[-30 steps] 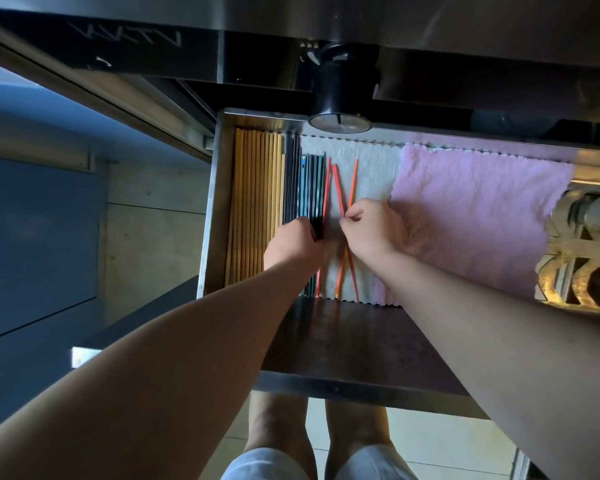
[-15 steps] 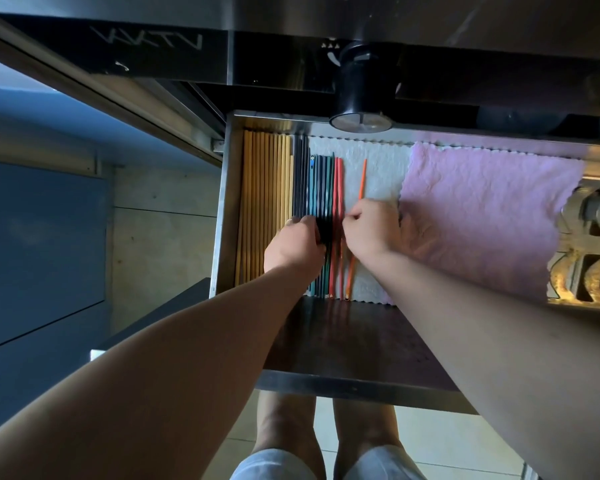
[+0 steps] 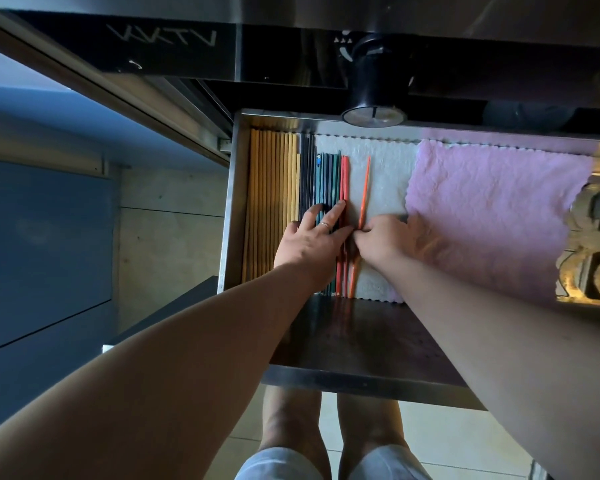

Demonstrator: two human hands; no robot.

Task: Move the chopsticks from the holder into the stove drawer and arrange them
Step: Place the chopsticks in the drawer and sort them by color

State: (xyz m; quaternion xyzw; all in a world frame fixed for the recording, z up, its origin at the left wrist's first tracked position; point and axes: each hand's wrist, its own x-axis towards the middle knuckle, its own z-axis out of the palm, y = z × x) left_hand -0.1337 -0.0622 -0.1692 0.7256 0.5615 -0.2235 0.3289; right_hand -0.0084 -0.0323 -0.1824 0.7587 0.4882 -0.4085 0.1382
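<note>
Left hand (image 3: 312,242) flat and open, pinning sorted chopsticks (image 3: 329,188); right hand (image 3: 385,242) pinched on stray orange chopstick (image 3: 363,192) angled toward one o'clock, likely to align it.

One inscription noted: pale lettering on the dark stove front panel (image 3: 125,46), far left, seen upside down. It appears to read "VTAV"; exact letters uncertain.

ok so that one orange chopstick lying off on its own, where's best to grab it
Probably at its bare far half, pinched from above. The stray orange chopstick lies tilted on the white liner, apart from the red pair, so fingers fit on both sides there. Its near half is under the right hand, whose fingertips touch it.
</note>
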